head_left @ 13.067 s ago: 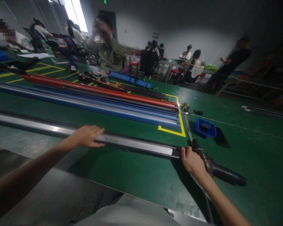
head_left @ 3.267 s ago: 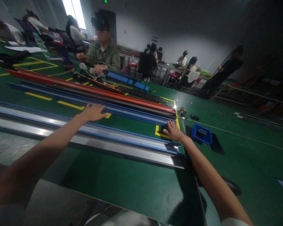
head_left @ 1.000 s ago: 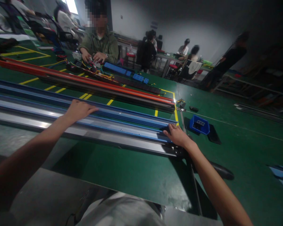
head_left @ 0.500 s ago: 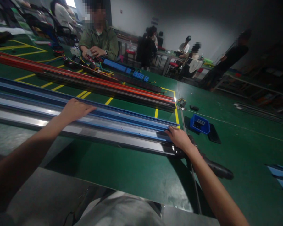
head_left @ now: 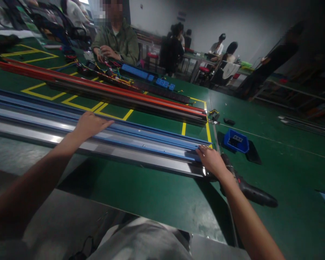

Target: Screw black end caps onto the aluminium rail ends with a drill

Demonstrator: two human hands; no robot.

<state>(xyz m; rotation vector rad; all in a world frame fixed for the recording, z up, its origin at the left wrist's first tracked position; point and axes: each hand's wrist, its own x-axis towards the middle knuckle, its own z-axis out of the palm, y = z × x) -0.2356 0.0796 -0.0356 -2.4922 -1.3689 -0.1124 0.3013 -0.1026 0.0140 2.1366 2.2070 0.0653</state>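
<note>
A long blue metal profile with a grooved channel lies across the table in front of me, with a silver profile face along its near side. My left hand is closed over the blue profile left of centre, thumb pointing right; its fingertips are partly hidden. At the right end, my right hand grips the same profile, fingers curled over its edge. Just beyond that hand lies a black power screwdriver, partly covered by my wrist and forearm.
Behind runs an orange-and-black profile, with wired parts further back. A blue bin stands on a dark flat object at right. Yellow tape marks the green table. A co-worker sits opposite, holding a small part.
The view has shifted slightly, moving the scene rightward. The blue profile's left part has come nearer to me, baring more yellow tape behind it. Both hands keep their places on it.
</note>
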